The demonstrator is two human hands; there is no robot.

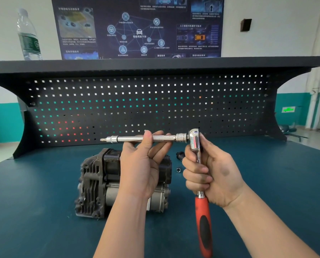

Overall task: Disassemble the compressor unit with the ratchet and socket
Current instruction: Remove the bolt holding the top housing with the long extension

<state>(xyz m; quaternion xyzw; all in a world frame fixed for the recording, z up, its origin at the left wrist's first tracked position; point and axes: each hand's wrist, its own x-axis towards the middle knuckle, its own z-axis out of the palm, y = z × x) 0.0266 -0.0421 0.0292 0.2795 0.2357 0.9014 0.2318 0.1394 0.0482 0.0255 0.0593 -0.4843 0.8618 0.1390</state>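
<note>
The compressor unit, grey finned metal with black parts, lies on the dark green bench, partly hidden behind my left forearm. Above it I hold up the ratchet. My right hand grips its chrome shaft just under the head; the red and black handle hangs down. A long chrome extension bar sticks out leftward from the head, ending in a small bit socket. My left hand pinches the bar's knurled part between thumb and fingers.
A loose small socket and a black part lie on the bench between my hands. A black pegboard closes the back under a shelf carrying a water bottle. A poster hangs on the wall.
</note>
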